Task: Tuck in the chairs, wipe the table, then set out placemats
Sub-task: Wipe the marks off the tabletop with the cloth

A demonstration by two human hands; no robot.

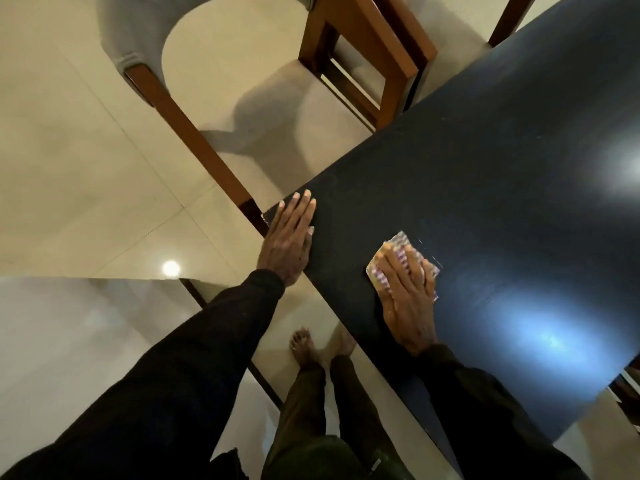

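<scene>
Head view. The left hand lies flat on the dark table, right at its near corner. Its fingers are straight and held close together, pointing to 12 o'clock, and nothing is under them but the top. The heel of the hand hangs past the table's edge.

The right hand sits at 4 o'clock from the left, well in from that corner. Its fingers are straight and slightly spread, and the palm presses down on a folded patterned cloth. The cloth lies flat on the table, its corners showing beyond the fingertips at 12 o'clock and beside the hand at 9 and 3 o'clock. Neither hand curls round anything.

One table edge runs from the corner towards 1 o'clock, the other towards 5 o'clock, passing just beside the right wrist. From the cloth, bare tabletop stretches towards 1, 2 and 3 o'clock, with bright glare patches on it.

A chair with a wooden frame and grey back stands at 12 o'clock from the left hand, its pale seat cut off by the table edge. Pale floor tiles fill the 9 o'clock side. Bare feet stand at 6 o'clock, just beside the near edge.
</scene>
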